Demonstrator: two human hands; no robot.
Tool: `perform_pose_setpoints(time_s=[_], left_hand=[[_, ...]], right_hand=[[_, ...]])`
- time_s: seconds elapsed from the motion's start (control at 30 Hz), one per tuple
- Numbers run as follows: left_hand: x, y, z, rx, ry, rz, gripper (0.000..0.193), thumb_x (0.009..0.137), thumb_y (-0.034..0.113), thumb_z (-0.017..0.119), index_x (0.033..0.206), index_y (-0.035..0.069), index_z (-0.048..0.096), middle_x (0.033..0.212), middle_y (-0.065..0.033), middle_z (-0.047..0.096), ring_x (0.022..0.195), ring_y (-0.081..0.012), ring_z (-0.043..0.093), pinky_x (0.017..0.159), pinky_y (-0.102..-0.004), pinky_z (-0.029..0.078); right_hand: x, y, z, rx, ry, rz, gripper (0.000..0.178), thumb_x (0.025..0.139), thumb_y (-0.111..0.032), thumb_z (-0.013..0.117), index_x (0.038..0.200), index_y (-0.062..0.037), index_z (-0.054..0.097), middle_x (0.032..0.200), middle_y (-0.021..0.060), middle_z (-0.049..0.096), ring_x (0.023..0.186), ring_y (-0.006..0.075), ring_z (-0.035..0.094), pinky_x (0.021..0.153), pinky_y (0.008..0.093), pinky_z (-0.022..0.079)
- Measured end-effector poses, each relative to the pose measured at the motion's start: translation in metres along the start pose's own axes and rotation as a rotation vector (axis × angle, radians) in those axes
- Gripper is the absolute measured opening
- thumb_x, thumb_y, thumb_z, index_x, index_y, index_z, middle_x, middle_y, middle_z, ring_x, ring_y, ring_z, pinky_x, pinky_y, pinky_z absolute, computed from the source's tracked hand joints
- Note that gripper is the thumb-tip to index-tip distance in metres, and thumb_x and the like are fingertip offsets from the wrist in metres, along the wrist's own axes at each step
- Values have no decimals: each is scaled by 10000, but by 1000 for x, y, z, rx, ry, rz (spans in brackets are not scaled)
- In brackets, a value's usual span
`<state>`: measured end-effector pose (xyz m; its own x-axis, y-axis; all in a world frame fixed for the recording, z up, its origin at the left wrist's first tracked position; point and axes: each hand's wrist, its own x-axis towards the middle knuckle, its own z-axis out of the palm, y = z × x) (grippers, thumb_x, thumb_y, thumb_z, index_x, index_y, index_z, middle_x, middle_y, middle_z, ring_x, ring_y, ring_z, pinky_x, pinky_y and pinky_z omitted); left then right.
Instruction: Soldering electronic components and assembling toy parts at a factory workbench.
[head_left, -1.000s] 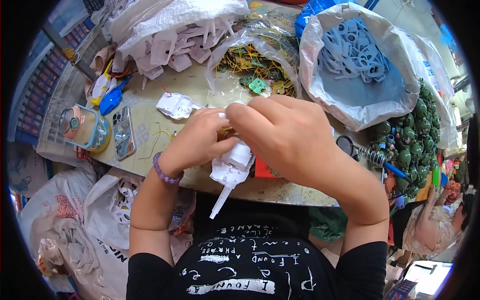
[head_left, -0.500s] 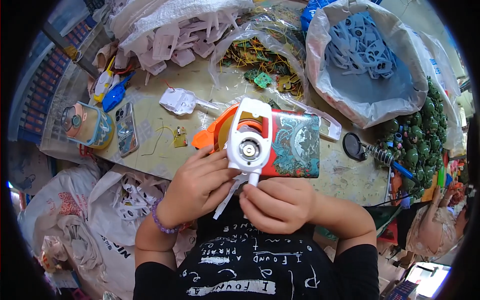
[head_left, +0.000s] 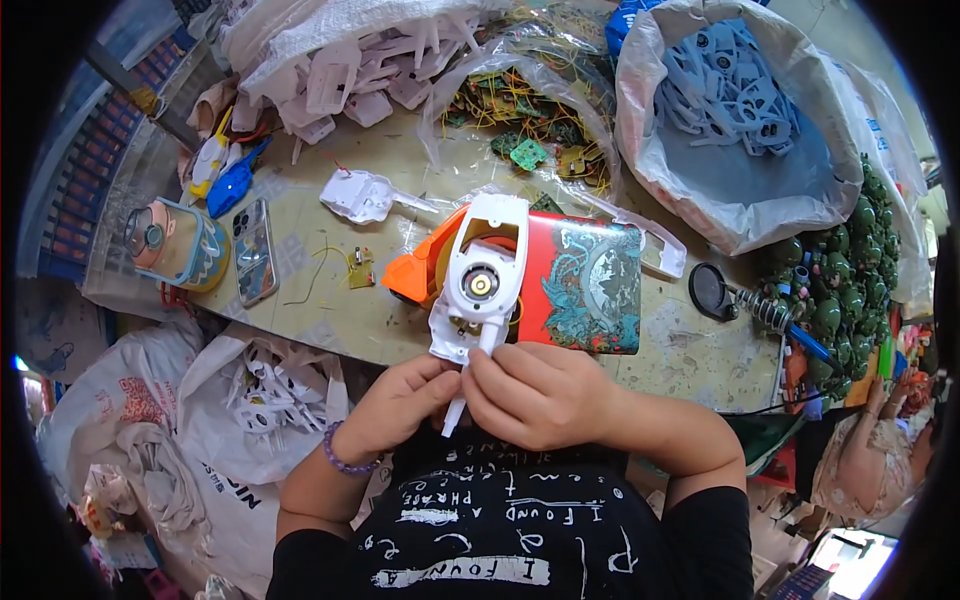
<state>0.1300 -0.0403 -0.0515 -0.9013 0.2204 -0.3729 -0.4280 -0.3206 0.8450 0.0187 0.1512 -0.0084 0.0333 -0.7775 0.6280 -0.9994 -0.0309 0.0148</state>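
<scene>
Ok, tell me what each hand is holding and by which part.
Right hand: the white frame with the round disc, by its handle. Left hand: the white shell beneath, by its lower end.

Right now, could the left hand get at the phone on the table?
Probably yes: nothing bulky stands between the left hand and the phone, though that hand holds a white casing.

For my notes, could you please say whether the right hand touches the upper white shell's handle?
Touching: the head view shows the right hand gripping the upper white shell's handle.
</scene>
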Motion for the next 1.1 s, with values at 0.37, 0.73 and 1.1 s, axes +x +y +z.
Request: perform_pose_setpoints(time_s=[0.37,0.73,1.1], left_hand=[[3,3,23,-74,58,-70,228,944,224,600,1036,16,618,776,9,612,624,-60,546,585,-180,437],[25,45,14,747,523,630,143,759,54,727,868,-15,665,797,-72,593,660,-131,576,592,-248,457],[21,42,12,883,484,634,145,737,64,717,844,-5,648,759,-70,595,665,-163,591,612,-276,477]], right_hand=[[-13,2,-11,71,245,-11,210,689,-23,705,888,23,657,902,131,645,716,234,652,562,292,543],[-19,7,0,139,227,52,235,698,-7,740,911,22,644,923,150,646,726,251,666,557,293,549],[-19,-4,-11,113,245,-62,144,728,-53,663,853,14,637,892,109,628,759,206,643,653,283,561]])
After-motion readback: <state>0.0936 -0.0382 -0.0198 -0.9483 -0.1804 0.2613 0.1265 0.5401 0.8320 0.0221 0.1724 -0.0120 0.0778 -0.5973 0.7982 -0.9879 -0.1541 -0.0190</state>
